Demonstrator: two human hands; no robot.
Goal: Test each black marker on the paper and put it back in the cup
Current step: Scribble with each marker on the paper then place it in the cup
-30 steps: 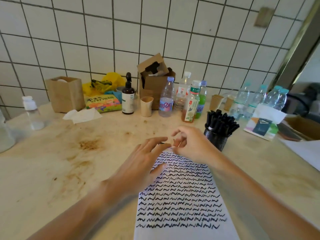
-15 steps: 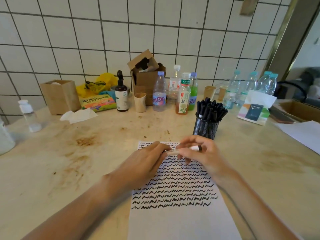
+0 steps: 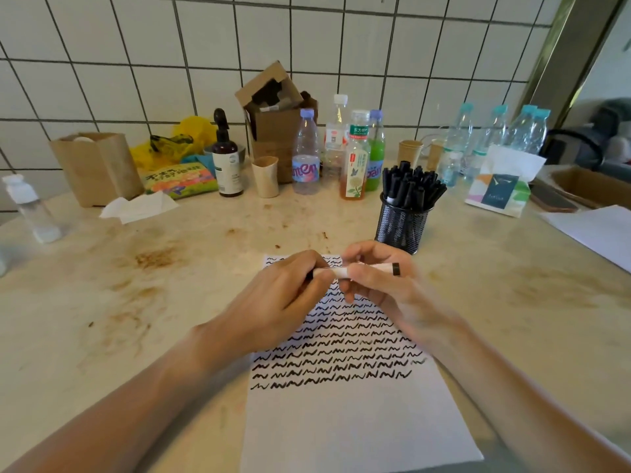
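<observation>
Hands point(image 3: 280, 298) grip marker point(image 3: 372, 269) level over paper point(image 3: 355, 421), seemingly capped.

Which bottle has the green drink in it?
The green bottle with the purple cap, behind the orange tea bottle. The other bottles look clear, brown or orange.

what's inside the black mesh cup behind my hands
The mesh cup holds a dense bunch of black markers, caps up. Their lower ends and the cup's bottom are hidden behind the mesh.
</observation>
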